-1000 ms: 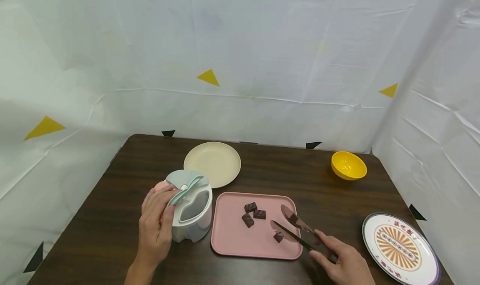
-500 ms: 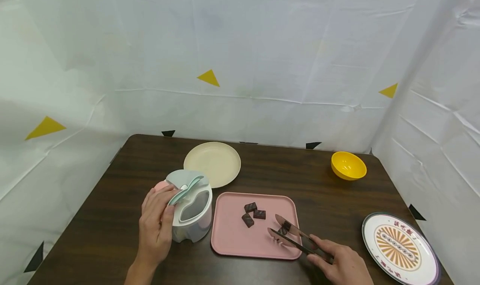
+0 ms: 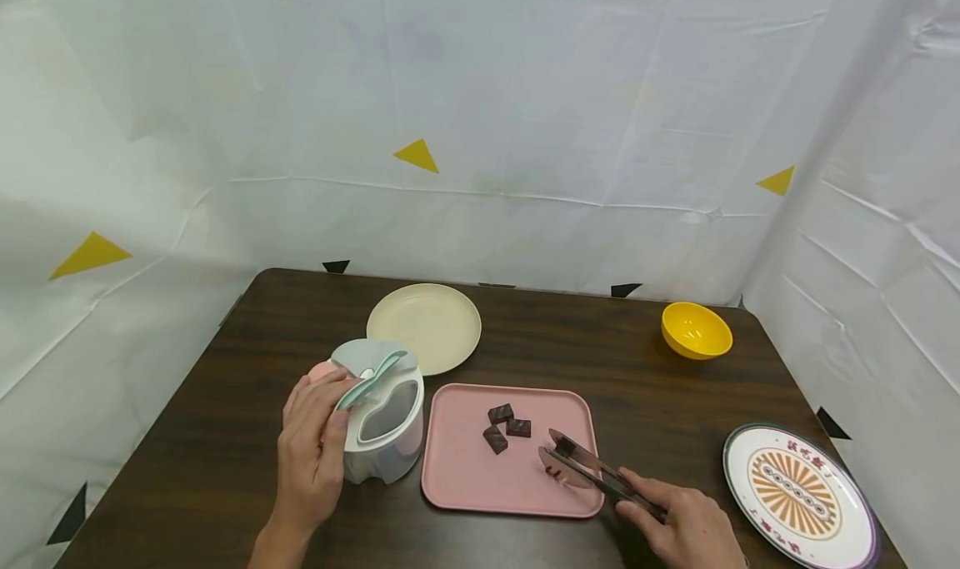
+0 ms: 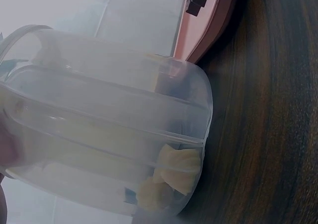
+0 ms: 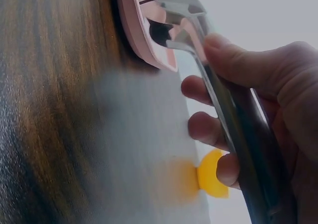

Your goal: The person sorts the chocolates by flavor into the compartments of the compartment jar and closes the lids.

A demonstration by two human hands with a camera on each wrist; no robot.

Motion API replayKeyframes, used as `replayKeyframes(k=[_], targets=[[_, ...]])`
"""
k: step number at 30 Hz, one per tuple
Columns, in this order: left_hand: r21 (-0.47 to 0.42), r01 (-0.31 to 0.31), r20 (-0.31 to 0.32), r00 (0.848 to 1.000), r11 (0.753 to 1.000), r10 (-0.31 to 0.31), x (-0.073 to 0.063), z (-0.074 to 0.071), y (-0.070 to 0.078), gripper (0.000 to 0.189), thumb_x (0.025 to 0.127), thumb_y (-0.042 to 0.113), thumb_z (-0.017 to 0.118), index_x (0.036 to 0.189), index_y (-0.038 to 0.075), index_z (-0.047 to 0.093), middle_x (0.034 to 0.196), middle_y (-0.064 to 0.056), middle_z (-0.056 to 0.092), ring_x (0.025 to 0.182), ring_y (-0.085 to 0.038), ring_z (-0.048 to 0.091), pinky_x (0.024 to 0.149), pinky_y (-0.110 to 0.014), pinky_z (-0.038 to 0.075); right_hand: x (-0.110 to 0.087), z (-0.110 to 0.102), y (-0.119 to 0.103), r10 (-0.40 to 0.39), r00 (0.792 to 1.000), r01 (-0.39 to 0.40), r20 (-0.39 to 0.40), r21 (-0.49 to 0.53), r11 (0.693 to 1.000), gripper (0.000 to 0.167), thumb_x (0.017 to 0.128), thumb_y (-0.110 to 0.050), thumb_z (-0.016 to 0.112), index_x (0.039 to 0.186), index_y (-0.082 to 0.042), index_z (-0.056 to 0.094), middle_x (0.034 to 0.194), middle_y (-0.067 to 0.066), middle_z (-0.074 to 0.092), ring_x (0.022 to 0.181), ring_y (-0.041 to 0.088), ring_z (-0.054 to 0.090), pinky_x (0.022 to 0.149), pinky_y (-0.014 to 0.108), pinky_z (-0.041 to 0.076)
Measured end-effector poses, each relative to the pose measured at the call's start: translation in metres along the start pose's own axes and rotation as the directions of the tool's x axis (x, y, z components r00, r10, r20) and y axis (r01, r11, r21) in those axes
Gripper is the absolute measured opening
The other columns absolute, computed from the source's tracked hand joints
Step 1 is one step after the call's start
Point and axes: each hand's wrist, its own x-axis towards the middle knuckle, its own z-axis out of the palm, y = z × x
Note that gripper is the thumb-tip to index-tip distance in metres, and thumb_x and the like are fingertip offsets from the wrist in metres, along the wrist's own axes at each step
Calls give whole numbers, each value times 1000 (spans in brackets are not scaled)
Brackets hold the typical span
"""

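Observation:
My left hand grips the top of a translucent round container with a divided lid, its fingers at a mint-green strip. In the left wrist view, pale lumpy pieces lie at the container's bottom. With my right hand I hold metal serving tongs, tips over the right part of a pink tray. The right wrist view shows a dark chocolate piece between the tongs' ends; in the head view it is mostly hidden. Several dark chocolate pieces lie clustered on the tray.
Behind the container is a cream plate. A yellow bowl stands at the back right of the dark wooden table. At the right edge lies a patterned white plate. White sheeting surrounds the back and sides.
The tongs have shifted slightly left, over the separate chocolate piece, and their ends have come together around it. My left hand and the container stay where they were.

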Motion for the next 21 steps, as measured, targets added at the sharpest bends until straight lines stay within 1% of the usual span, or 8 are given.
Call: replayKeyframes(k=[4, 7, 9, 11, 13, 16, 19, 21], targets=[[-1, 2, 1, 1000, 1000, -2, 0, 0, 0, 26, 96, 8, 51, 114, -1, 67, 108, -17, 68, 114, -36, 56, 111, -50, 23, 0, 0, -1, -43, 997, 42, -65, -10, 999, 43, 78, -38, 81, 118, -25, 73, 91, -8, 72, 55, 4, 44, 51, 26, 34], [-1, 5, 4, 1000, 1000, -5, -1, 0, 0, 26, 96, 8, 51, 114, -1, 67, 109, -17, 68, 114, -36, 56, 111, -51, 23, 1, -1, -3, -69, 993, 69, -92, -7, 998, 42, 78, -38, 81, 118, -25, 74, 82, -12, 69, 54, 2, 43, 50, 24, 35], [-1, 5, 5, 1000, 1000, -5, -1, 0, 0, 26, 96, 8, 51, 114, -1, 67, 109, -16, 68, 115, -36, 56, 111, -51, 22, 2, -2, -5, -110, 986, 110, -126, -10, 994, 42, 78, -38, 81, 118, -25, 74, 82, -13, 70, 55, 0, 44, 51, 24, 36], [-2, 4, 3, 1000, 1000, -4, -1, 0, 0, 26, 96, 8, 51, 114, -1, 67, 109, -16, 68, 115, -36, 56, 110, -52, 23, 3, -3, -7, -168, 971, 168, -170, -18, 986, 42, 78, -36, 82, 118, -26, 74, 85, -13, 71, 56, -2, 46, 50, 23, 39], [-4, 1, -1, 1000, 1000, -1, 0, 1, 0, 26, 96, 8, 51, 114, -2, 67, 109, -17, 68, 115, -36, 56, 110, -52, 23, 4, -3, -10, -246, 940, 246, -236, -31, 969, 43, 76, -32, 84, 117, -26, 74, 96, -10, 74, 61, -3, 54, 52, 24, 44], [-8, -2, -6, 1000, 1000, 2, 0, 1, 0, 26, 96, 9, 51, 113, -2, 67, 108, -17, 68, 114, -36, 56, 110, -53, 23, 8, -5, -19, -341, 888, 349, -309, -32, 937, 46, 73, -25, 87, 117, -26, 74, 100, -10, 73, 68, -3, 61, 55, 22, 48], [-7, -1, -8, 1000, 1000, 1, 0, 1, 0, 26, 96, 9, 51, 113, -2, 67, 108, -17, 68, 114, -36, 56, 109, -54, 23, 14, -7, -32, -418, 829, 456, -372, 18, 890, 49, 70, -19, 88, 116, -23, 74, 98, -9, 74, 65, -5, 58, 53, 16, 44], [-6, -1, -7, 1000, 1000, 1, 0, 1, 0, 26, 96, 9, 51, 113, -2, 67, 108, -17, 68, 114, -36, 56, 109, -54, 23, 17, -7, -42, -455, 800, 516, -391, 63, 854, 49, 69, -16, 88, 117, -20, 74, 97, -8, 74, 63, -6, 54, 51, 13, 40]])
